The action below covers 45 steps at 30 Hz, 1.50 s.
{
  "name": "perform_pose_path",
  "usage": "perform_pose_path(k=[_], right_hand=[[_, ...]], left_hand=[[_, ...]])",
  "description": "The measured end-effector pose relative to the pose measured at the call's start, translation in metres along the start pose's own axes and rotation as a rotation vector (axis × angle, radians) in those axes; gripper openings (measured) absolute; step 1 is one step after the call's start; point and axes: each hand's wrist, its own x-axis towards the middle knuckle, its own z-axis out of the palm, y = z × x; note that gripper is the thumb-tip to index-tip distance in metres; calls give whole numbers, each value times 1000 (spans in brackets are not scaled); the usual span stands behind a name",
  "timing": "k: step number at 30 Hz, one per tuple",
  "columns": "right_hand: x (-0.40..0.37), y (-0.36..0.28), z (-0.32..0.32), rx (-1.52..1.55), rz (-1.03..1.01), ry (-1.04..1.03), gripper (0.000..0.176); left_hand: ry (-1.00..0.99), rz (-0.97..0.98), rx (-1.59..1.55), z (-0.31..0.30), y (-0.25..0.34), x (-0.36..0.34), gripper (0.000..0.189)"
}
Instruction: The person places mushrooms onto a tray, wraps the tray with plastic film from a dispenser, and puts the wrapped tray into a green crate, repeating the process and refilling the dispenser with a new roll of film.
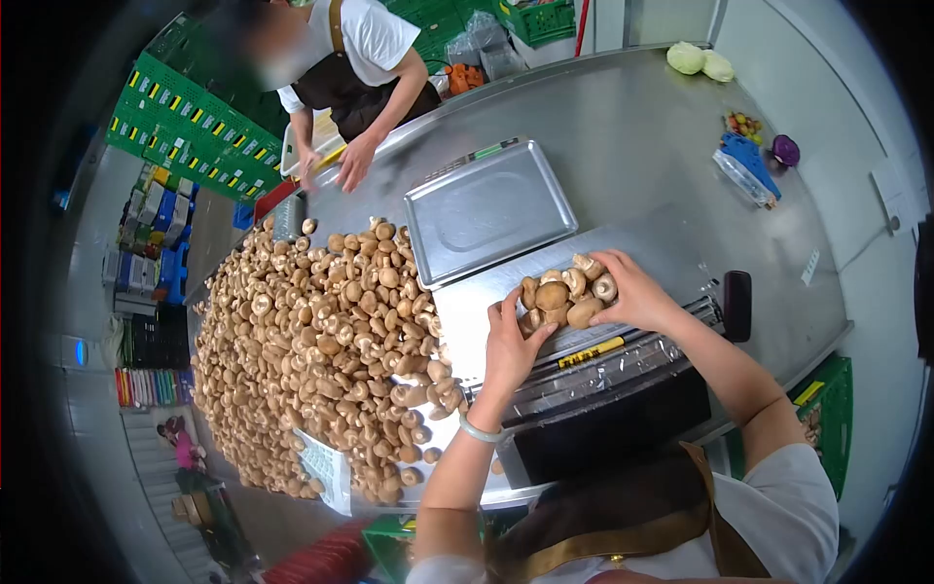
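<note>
Between my two hands sits a small group of brown mushrooms point(564, 296), on the metal surface behind a film wrapping machine point(603, 375). My left hand point(513, 341) cups the group's left side with fingers curved round it. From the right, my right hand point(632, 290) presses against the mushrooms, thumb near the front and fingers at the back. A large heap of mushrooms point(321, 360) covers the table left of my hands. Beyond the group lies a metal scale plate point(489, 212).
A co-worker point(360, 68) stands across the steel table point(623, 117), hands near the heap's far end. Cabbages point(700, 62), a purple cabbage point(785, 150) and a blue package point(747, 167) lie at the right. Green crates point(185, 127) are stacked far left. A label sheet point(326, 472) lies by the heap.
</note>
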Motion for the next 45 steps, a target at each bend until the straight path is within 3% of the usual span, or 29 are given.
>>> perform_pose_path(k=[2,3,7,8,9,11,13,14,17,19,21,22,24,27,29,31,33,35,38,41,43,45], right_hand=[[10,3,9,1,2,13,106],[-29,6,-7,-21,-17,36,106],[-51,10,-11,109,-53,95,106],[-69,7,-23,153,-51,166,97],[-86,8,-34,197,-51,239,87],[-115,35,-42,-118,-41,439,51],[-139,50,-37,-310,154,417,34],[-148,53,-31,-404,255,399,27],[-148,61,4,-473,200,496,28],[-139,70,13,-344,65,438,23],[-140,77,4,-103,40,307,23],[-143,84,-10,291,76,156,24],[-153,78,-47,915,122,-42,26],[-144,28,-85,1438,-155,-133,24],[-107,7,-93,1571,-434,36,18],[-67,-19,-92,1449,-292,383,18],[-6,9,-69,895,-255,433,18],[38,41,-33,462,-230,425,19],[52,54,-12,-44,-64,178,21],[34,41,-20,82,-26,-94,22],[12,44,-18,172,-49,-149,25],[-13,52,-12,216,-75,-167,26]], left_hand=[[22,27,-6,2,-12,9,78],[30,50,-19,18,13,-19,77],[91,49,-34,0,-2,-46,74],[226,-15,-9,-6,0,-65,65],[388,11,206,-13,-2,-82,49],[383,-179,293,-28,-17,-113,20],[547,-27,452,-12,-39,-135,19],[532,-34,459,0,-47,-139,21],[501,-114,374,31,-30,-137,26],[419,-132,356,34,-31,-132,25],[193,-300,-40,14,-36,-130,25],[81,-377,-238,-1,-36,-127,25],[-68,-260,-570,-41,-26,-124,23],[-240,-175,-1130,-95,22,-107,22],[-89,144,-1424,-95,22,-68,22],[248,97,-1381,-85,75,-31,19],[303,183,-1139,-44,25,23,16],[335,144,-177,-12,-20,48,13],[145,40,-159,12,-35,52,11],[-60,-40,-317,6,-28,37,15],[-213,-32,-417,-1,-25,21,17],[-244,-67,-236,-1,-16,-3,22]])
